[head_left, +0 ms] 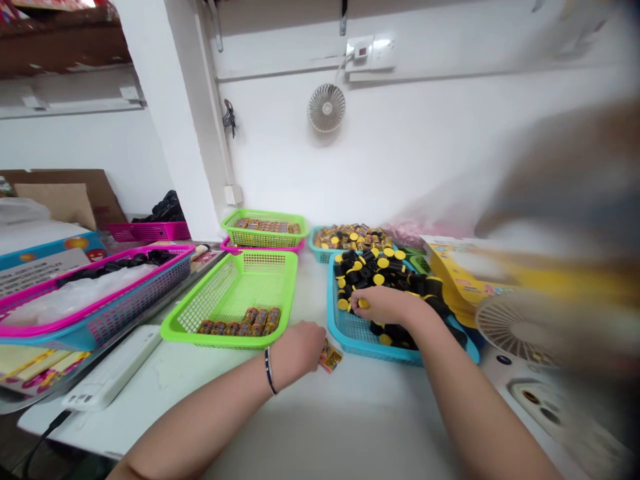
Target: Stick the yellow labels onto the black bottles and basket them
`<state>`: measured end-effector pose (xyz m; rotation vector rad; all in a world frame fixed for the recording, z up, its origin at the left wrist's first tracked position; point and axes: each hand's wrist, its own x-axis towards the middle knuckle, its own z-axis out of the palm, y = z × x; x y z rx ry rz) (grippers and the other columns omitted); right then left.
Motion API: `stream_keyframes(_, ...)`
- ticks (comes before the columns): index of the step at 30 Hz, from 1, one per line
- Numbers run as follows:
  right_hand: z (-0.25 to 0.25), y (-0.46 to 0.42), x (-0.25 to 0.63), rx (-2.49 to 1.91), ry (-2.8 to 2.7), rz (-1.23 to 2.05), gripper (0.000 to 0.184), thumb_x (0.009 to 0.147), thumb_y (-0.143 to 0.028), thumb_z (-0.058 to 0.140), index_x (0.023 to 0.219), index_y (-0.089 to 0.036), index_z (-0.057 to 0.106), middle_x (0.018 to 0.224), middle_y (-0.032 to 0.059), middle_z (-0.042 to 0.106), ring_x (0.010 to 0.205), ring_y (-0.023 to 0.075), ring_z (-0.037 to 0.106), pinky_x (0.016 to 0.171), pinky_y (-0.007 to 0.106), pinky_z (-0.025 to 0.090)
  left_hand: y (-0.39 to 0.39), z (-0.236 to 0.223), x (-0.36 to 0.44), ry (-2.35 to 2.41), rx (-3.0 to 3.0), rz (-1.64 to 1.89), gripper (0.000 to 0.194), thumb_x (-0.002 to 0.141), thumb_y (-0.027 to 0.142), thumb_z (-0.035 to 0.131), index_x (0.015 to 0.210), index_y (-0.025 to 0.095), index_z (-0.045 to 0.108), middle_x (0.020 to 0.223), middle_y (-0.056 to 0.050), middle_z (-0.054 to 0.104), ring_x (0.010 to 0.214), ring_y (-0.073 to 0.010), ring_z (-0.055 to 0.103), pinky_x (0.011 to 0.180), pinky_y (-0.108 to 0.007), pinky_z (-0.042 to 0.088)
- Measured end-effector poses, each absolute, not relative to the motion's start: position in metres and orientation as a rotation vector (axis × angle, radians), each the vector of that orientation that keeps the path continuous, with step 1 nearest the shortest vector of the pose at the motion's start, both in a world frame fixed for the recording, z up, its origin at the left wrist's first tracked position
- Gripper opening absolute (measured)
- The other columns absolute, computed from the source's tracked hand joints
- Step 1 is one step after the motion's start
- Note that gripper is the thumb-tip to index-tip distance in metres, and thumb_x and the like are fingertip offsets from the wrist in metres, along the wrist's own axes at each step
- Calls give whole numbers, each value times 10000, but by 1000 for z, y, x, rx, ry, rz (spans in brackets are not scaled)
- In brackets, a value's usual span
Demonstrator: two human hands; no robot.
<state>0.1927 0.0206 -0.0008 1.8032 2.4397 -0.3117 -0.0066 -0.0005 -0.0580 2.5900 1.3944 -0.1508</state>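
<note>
My left hand (301,350), with a dark bracelet at the wrist, is closed by the front of the blue basket. Out from under its fingers shows a small yellow-orange printed piece (331,358), like a label, close to the table. Over the blue basket (353,340), my right hand (383,303) is closed at a small black canister with a yellow cap (363,303); the fingers hide part of it. Loose black canisters with yellow caps (385,267) fill much of that basket. On the left, a green basket (225,280) holds several canisters wrapped in printed labels (257,320).
Behind stand a second green basket (265,233) with wrapped pieces and a blue basket of mixed canisters (350,237). A pink-rimmed basket (95,287) and a white power bank-like box (115,367) lie left. A fan (515,333) and a phone (555,407) are right.
</note>
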Motion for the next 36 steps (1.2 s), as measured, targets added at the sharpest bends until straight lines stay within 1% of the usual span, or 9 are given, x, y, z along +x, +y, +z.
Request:
stream_keyframes(4, 10, 10, 197, 1839, 2504, -256, 216, 872, -304, 524, 1027, -284, 673, 984, 50, 725, 804, 213, 666, 626, 267, 408, 14, -78, -3, 1440, 2595, -394, 257, 924, 368, 606, 1045, 146, 651, 1056, -65, 674, 944, -193, 656, 842, -388, 556)
stream_keyframes(14, 20, 2, 195, 1872, 2541, -253, 266, 909, -375, 499, 1119, -303, 645, 821, 41, 698, 675, 194, 638, 577, 263, 379, 23, -73, -8, 1436, 2650, -449, 297, 918, 350, 615, 1138, 151, 626, 1170, -96, 638, 1046, -226, 629, 903, -424, 535)
stream_keyframes(19, 15, 3, 197, 1931, 2515, -276, 479, 884, -421, 548, 1333, -280, 461, 790, 33, 671, 606, 187, 631, 521, 250, 364, 29, -62, -5, 1461, 2598, -364, 219, 931, 341, 600, 1038, 158, 654, 1077, -67, 671, 954, -186, 650, 852, -384, 555)
stream_keyframes(21, 15, 2, 198, 1964, 2521, -252, 502, 866, -427, 570, 1316, -248, 440, 806, 38, 671, 599, 186, 628, 506, 249, 354, 26, -46, -11, 1464, 2586, -257, 163, 896, 288, 642, 948, 136, 672, 985, -67, 692, 882, -184, 664, 802, -364, 561)
stream_keyframes(24, 19, 2, 195, 2034, 2553, -134, 405, 875, -433, 546, 1215, -226, 472, 875, 66, 685, 667, 214, 638, 530, 265, 351, 19, -18, -25, 1422, 2584, -3, 77, 806, 108, 639, 843, 134, 701, 853, -67, 720, 781, -195, 684, 734, -315, 547)
stream_keyframes(27, 23, 3, 190, 2249, 2684, 58, 348, 908, -457, 497, 1163, -221, 495, 837, 66, 688, 705, 230, 640, 578, 284, 381, 16, 4, -35, 1338, 2574, 359, 359, 809, 67, 538, 1114, 199, 674, 903, -27, 745, 791, -157, 691, 756, -261, 534)
stream_keyframes(29, 25, 4, 186, 2444, 2852, 99, 353, 905, -470, 512, 1162, -226, 520, 781, 42, 682, 688, 213, 643, 616, 286, 429, 17, 10, -37, 1238, 2471, 737, 339, 802, 102, 553, 1102, 201, 679, 906, -20, 749, 797, -147, 691, 768, -261, 542)
stream_keyframes(33, 24, 4, 182, 2600, 3244, -226, 362, 869, -459, 572, 1149, -232, 600, 923, 59, 698, 747, 189, 666, 700, 301, 522, 22, 6, -37, 972, 2075, 1269, 61, 686, 162, 715, 746, 166, 701, 838, -39, 749, 791, -178, 701, 739, -288, 575)
stream_keyframes(36, 23, 4, 181, 2447, 3464, -544, 381, 838, -431, 618, 1158, -226, 647, 1131, 97, 658, 830, 188, 670, 745, 325, 560, 22, 2, -36, 965, 1954, 1338, 200, 703, 301, 771, 815, 154, 693, 745, -33, 726, 657, -167, 689, 646, -289, 574)
